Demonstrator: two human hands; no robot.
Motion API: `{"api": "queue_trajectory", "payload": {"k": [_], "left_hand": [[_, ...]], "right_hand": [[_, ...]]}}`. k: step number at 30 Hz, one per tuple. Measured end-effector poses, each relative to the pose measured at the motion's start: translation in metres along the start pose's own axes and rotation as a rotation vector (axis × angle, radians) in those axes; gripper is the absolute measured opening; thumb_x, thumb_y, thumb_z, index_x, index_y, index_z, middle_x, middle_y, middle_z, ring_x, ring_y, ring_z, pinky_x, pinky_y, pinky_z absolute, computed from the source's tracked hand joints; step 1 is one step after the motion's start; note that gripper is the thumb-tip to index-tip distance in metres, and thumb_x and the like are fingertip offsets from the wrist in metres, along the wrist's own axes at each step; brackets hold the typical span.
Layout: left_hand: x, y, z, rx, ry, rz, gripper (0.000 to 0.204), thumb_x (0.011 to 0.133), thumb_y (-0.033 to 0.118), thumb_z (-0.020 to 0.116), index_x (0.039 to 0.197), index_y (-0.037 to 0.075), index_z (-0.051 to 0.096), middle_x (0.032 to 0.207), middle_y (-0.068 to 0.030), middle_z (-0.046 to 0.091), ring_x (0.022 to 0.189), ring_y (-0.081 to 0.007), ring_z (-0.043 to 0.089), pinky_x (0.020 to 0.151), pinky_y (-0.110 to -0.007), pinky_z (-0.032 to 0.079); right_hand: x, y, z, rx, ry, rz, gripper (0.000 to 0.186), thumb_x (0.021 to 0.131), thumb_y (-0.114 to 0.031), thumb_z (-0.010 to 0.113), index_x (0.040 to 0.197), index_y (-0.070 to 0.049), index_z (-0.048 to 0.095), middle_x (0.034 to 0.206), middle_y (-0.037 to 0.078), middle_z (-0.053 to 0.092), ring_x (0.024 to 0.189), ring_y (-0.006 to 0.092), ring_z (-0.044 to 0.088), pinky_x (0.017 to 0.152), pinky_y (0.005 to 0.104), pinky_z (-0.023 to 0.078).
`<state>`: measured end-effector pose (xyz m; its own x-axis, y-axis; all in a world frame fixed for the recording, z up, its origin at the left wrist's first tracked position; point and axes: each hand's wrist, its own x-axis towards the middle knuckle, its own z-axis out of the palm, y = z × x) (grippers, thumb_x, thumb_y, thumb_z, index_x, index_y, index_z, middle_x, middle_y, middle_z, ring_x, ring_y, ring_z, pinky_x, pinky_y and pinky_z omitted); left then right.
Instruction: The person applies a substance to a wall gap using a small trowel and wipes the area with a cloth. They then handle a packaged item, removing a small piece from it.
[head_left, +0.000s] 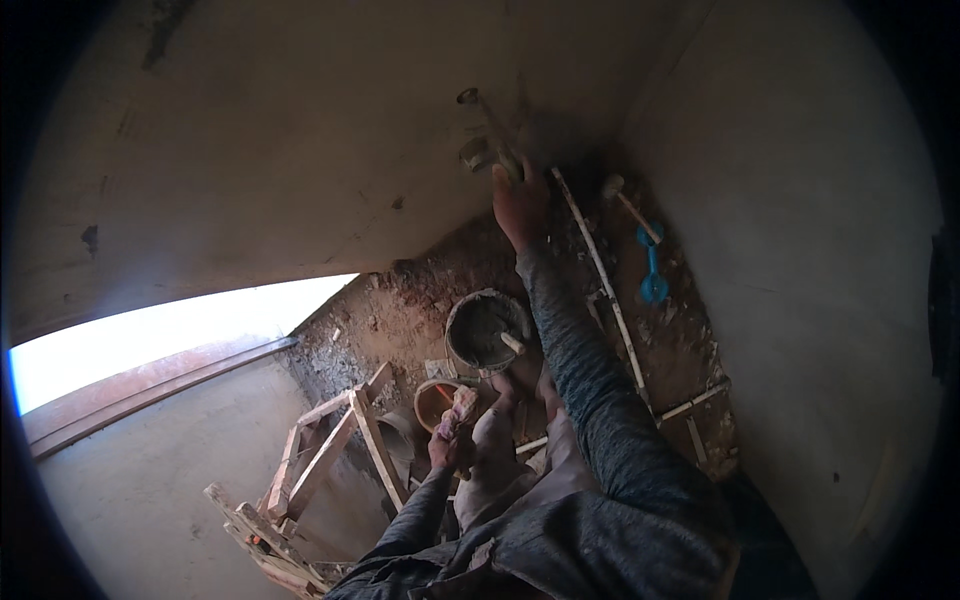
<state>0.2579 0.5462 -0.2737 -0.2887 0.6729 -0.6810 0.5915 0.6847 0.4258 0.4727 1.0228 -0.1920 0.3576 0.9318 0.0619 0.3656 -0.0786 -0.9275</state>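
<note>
My right hand [519, 212] is raised at the end of an outstretched arm. It is closed on a slim hand tool [508, 163] with a yellowish grip, held up at the grey wall. The tool's far part is dim and blurred, so its exact kind is unclear. Beside it on the wall are a small round opening [467, 96] and a stubby fitting [475, 153]. Low in front of my body, my left hand [445, 450] closes round a mottled pinkish lump [459, 410]. Below my right forearm stands a bucket [449, 335] of grey mortar, a pale handle [512, 343] sticking out.
A smaller orange-brown bucket [424, 402] stands by my left hand. Wooden frame pieces [340, 440] lean at the left, near a bright opening [180, 330]. At right are a long pale pole [605, 275], a mallet [630, 205] and a blue tool [653, 270] on rubble-strewn ground.
</note>
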Motion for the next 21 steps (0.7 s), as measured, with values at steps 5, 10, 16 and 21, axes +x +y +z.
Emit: {"api": "queue_trajectory", "payload": {"k": [5, 10, 16, 21], "left_hand": [[0.008, 0.0, 0.011, 0.035, 0.023, 0.01, 0.05, 0.093, 0.049, 0.06, 0.129, 0.015, 0.054, 0.121, -0.0165, 0.064, 0.115, -0.0347, 0.061, 0.094, -0.041, 0.047], [0.019, -0.007, 0.022, 0.015, 0.008, 0.012, 0.055, 0.094, 0.05, 0.06, 0.136, 0.015, 0.052, 0.123, -0.0177, 0.063, 0.117, -0.037, 0.06, 0.096, -0.041, 0.048], [0.018, 0.018, 0.019, -0.039, 0.037, -0.007, 0.058, 0.091, 0.05, 0.065, 0.131, 0.009, 0.056, 0.117, -0.0203, 0.066, 0.113, -0.0389, 0.062, 0.092, -0.043, 0.05], [0.022, 0.019, 0.025, -0.09, 0.018, -0.027, 0.058, 0.092, 0.045, 0.064, 0.133, 0.007, 0.055, 0.121, -0.0211, 0.063, 0.116, -0.0391, 0.059, 0.097, -0.043, 0.047]], "right_hand": [[-0.001, 0.001, 0.005, 0.086, 0.057, -0.07, 0.048, 0.09, -0.027, 0.068, 0.126, 0.003, 0.061, 0.123, 0.029, 0.062, 0.118, 0.0457, 0.058, 0.098, 0.0469, 0.048], [-0.007, 0.012, 0.012, 0.015, 0.063, -0.169, 0.044, 0.089, -0.026, 0.068, 0.122, 0.003, 0.062, 0.117, 0.027, 0.065, 0.111, 0.044, 0.061, 0.095, 0.0473, 0.049], [-0.028, 0.044, 0.012, 0.119, 0.02, -0.138, 0.042, 0.089, -0.027, 0.07, 0.12, 0.001, 0.063, 0.11, 0.02, 0.068, 0.104, 0.0348, 0.065, 0.09, 0.0424, 0.051], [-0.068, 0.083, -0.013, 0.129, -0.153, 0.014, 0.04, 0.09, -0.026, 0.07, 0.12, 0.0, 0.064, 0.104, 0.013, 0.071, 0.096, 0.0226, 0.067, 0.082, 0.0363, 0.052]]}}
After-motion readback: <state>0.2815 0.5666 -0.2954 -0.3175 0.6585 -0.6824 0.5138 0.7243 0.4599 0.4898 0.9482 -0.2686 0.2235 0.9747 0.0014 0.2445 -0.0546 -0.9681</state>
